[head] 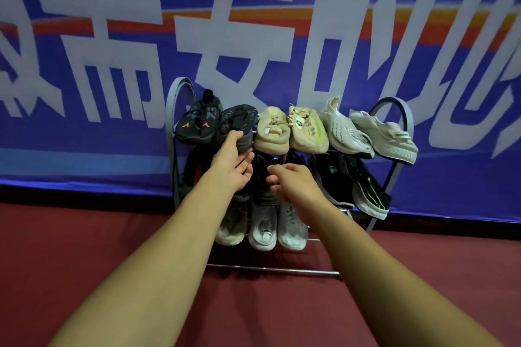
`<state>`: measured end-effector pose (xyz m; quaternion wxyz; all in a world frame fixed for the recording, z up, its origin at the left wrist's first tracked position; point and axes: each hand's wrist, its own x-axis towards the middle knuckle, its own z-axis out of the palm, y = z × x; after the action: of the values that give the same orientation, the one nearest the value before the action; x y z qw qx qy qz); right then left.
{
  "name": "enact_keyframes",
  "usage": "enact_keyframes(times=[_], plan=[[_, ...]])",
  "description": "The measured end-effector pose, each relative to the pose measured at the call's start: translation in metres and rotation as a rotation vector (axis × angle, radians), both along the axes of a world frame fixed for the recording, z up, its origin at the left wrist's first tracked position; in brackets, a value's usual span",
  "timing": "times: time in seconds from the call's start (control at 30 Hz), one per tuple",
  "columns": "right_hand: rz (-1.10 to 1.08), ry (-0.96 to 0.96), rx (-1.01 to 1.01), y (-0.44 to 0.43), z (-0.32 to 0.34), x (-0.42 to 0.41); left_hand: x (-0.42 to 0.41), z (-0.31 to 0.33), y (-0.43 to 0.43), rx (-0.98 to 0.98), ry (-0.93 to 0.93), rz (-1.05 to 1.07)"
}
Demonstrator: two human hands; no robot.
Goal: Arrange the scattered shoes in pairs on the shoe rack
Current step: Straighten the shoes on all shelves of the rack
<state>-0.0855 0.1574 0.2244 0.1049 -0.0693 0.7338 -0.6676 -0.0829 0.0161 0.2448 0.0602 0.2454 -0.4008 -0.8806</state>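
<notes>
The left hand [234,160] is held palm inward with its fingers relaxed and slightly spread. Its thumb is laid against the heel of a dark grey shoe [239,124] on the top shelf. The right hand [293,180] is seen just beside it, in front of the middle shelf. Its fingers are loosely curled, and whether anything is pinched between them cannot be told. The shoes are carried on a rack [180,93] of thin grey metal tubes, closed at each end by a rounded arch. Six shoes are counted on the top shelf, toes tipped forward. A black shoe [197,121] with orange marks is set beside the dark grey one. Next come two soft, knitted beige shoes [273,129], then two white shoes [346,132] of woven fabric. Dark shoes are crowded on the middle shelf, partly hidden by the hands, so their number cannot be told. Among them, a black shoe with green stripes [369,189] lies at the right end. Three pale shoes [263,231] with rounded toes are seen on the lowest shelf. The rack is stood on a dull red floor [84,248] against a blue banner [84,121] printed with large white characters.
</notes>
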Motion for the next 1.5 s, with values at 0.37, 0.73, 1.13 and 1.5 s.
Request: enact_keyframes(times=[0.37, 0.73, 1.13, 1.5], plan=[[0.032, 0.003, -0.18, -0.022, 0.021, 0.013, 0.041, 0.019, -0.004, -0.035, 0.175, 0.04], [-0.075, -0.208, -0.676, 0.01, 0.033, -0.002, 0.066, -0.003, -0.044, 0.092, 0.367, 0.085], [-0.083, -0.249, -0.68, 0.011, 0.025, -0.004, 0.052, 0.007, -0.023, 0.015, 0.329, 0.068], [0.026, -0.285, -0.661, 0.008, 0.02, -0.005, 0.031, 0.016, -0.014, -0.037, 0.358, 0.123]])
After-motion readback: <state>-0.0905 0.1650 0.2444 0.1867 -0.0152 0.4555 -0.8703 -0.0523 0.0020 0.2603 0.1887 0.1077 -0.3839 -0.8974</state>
